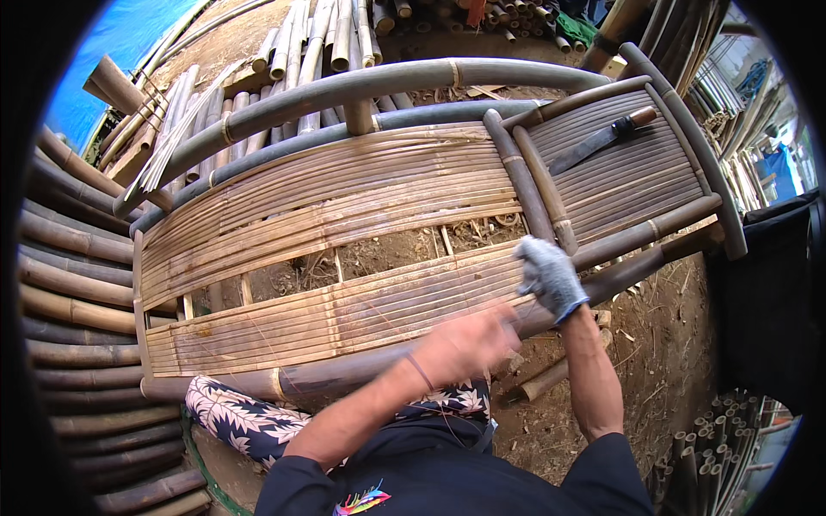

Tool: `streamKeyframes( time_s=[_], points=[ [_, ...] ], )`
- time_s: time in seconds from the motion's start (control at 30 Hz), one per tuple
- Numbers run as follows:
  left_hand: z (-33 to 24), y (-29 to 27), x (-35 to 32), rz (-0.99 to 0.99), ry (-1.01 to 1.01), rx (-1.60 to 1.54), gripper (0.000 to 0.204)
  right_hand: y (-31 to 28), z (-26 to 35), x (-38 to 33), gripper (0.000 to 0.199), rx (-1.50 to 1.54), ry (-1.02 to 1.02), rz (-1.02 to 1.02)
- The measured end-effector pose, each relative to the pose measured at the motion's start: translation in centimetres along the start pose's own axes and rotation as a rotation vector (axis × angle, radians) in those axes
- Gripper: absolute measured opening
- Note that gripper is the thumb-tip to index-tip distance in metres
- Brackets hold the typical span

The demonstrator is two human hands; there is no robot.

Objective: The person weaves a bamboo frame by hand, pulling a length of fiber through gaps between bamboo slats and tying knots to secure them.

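A long bamboo bench frame [379,82] lies across the view, and its seat is made of split bamboo slats [344,314]. My right hand [549,275] wears a grey knit glove and curls over the right end of the near slats, beside a cross pole [525,185]. My left hand [465,344] is bare and blurred. It sits over the front rail [344,371] just left of the glove, and I cannot make out its fingers. A gap in the slats [387,254] shows the ground below.
A long knife with a wooden handle [602,138] lies on the bench's right section. Stacked bamboo poles [77,318] curve along the left, with more poles [335,34] behind the bench. A blue tarp [120,43] is at the far left. Bundled canes [714,447] stand at the lower right on dirt.
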State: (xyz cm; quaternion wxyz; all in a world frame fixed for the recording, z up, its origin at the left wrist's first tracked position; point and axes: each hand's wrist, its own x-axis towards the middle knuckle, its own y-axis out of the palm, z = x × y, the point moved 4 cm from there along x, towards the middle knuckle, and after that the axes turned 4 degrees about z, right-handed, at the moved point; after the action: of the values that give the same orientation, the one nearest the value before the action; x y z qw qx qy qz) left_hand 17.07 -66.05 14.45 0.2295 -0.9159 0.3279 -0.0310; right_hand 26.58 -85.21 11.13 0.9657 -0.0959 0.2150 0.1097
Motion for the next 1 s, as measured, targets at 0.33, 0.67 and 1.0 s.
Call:
streamKeyframes(
  time_s=[0.33,0.67,1.0],
  points=[
    [15.3,-2.8,5.7,-0.333,-0.373,0.591,0.034,1.8,5.3,3.6,0.039,0.368,-0.294,0.324],
    [14.0,-2.7,5.0,-0.368,-0.218,0.701,0.055,8.5,-2.0,-0.6,0.015,-0.946,-0.748,0.532],
    [14.6,-2.5,4.9,-0.442,-0.190,0.705,0.057,0.7,-4.2,-1.3,0.008,-1.224,-0.591,0.441]
  ],
)
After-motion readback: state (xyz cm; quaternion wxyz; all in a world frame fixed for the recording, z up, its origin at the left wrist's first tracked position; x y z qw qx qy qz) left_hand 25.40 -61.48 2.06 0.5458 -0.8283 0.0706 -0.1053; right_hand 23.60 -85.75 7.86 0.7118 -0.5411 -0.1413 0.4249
